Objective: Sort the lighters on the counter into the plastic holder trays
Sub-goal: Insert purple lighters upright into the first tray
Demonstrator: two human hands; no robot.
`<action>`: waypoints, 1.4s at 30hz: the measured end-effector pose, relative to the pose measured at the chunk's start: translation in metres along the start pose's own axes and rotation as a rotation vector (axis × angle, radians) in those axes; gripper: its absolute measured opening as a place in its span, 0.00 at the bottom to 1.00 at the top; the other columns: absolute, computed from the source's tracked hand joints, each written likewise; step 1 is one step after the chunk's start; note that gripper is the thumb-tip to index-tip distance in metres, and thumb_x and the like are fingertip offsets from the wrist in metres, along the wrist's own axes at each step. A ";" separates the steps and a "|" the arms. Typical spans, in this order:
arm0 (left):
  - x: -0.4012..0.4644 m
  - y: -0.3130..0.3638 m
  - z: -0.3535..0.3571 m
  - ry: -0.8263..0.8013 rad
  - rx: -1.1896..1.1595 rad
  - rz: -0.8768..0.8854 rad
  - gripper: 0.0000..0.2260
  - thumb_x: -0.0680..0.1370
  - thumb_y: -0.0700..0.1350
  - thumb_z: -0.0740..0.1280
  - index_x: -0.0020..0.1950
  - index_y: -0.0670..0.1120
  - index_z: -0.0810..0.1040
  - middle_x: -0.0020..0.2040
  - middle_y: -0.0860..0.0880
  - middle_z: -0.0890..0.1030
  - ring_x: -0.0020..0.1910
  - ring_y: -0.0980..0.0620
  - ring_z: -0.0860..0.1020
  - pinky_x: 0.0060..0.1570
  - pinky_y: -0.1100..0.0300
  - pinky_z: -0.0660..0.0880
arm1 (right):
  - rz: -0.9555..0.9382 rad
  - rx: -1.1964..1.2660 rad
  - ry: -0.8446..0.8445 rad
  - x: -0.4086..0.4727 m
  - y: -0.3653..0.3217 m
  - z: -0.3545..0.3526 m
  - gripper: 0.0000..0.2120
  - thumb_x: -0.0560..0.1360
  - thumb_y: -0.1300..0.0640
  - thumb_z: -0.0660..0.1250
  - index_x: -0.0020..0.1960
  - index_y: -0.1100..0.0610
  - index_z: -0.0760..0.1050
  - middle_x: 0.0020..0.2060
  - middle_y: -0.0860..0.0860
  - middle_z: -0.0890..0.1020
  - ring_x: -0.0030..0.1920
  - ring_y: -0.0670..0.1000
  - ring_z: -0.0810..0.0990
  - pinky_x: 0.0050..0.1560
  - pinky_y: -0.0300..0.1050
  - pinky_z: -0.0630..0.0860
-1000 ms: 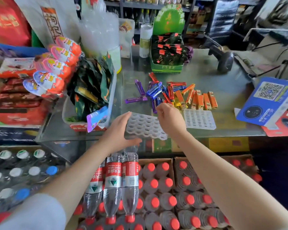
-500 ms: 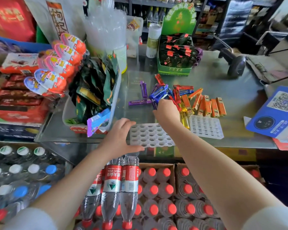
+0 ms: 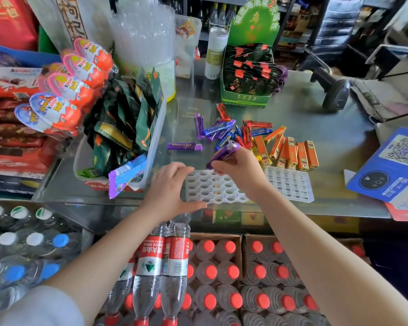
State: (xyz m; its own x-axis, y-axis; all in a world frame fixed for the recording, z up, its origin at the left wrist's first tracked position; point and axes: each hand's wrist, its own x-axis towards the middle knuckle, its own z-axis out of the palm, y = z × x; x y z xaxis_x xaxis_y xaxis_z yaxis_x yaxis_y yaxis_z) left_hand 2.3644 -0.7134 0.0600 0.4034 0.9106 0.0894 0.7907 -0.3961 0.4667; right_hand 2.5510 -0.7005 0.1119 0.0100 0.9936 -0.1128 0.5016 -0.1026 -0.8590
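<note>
Shop table [image 3: 316,128] of glass, crowded at the edges, cleared in the middle for sorting.

Right hand [image 3: 239,171] clenched round a purple lighter [image 3: 223,153], tilted, lower end aimed down at the near tray [image 3: 212,188]. Held by the middle, probably to leave the base free for a socket. Grip just above the tray's far edge; not yet seated.

Left hand [image 3: 169,190] with fingers straight, spread against the tray's left side, thumb along the near edge. Pressing, not grasping. Likely bracing a light tray so it stays put while a lighter goes in.

Beyond the grip: loose pile of lighters [image 3: 236,132], left jumbled as unsorted stock. To the grip's left, one purple lighter lying alone [image 3: 184,146]. To the right, orange lighters [image 3: 292,152] lined up side by side, seemingly grouped by colour already.

Counts, as far as visible:
- Trays: two, the round-hole one under the grip, a square-slot tray [image 3: 289,184] just right of it. Both appear empty.
- Orange lighters: about eight; overlaps make it uncertain.
- Red: about four.
- Purple and blue in the pile: roughly eight, too tangled to count surely.
- Yellow: at least one, part hidden behind the grip.

Sorting barely begun, by the look of the empty sockets.
</note>
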 end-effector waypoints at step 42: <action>-0.008 -0.013 -0.008 -0.051 -0.267 -0.017 0.37 0.66 0.52 0.75 0.70 0.49 0.62 0.60 0.58 0.66 0.62 0.62 0.62 0.63 0.63 0.60 | -0.152 -0.622 -0.058 0.063 0.001 0.046 0.11 0.77 0.55 0.62 0.57 0.58 0.70 0.56 0.54 0.72 0.45 0.58 0.78 0.41 0.53 0.78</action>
State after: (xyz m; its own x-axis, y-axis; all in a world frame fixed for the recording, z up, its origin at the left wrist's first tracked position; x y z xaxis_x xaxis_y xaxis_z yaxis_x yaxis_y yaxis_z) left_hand 2.3477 -0.7146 0.0601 0.4190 0.9072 0.0385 0.6510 -0.3297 0.6837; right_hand 2.5125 -0.6402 0.0814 -0.1388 0.9888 -0.0550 0.9018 0.1032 -0.4196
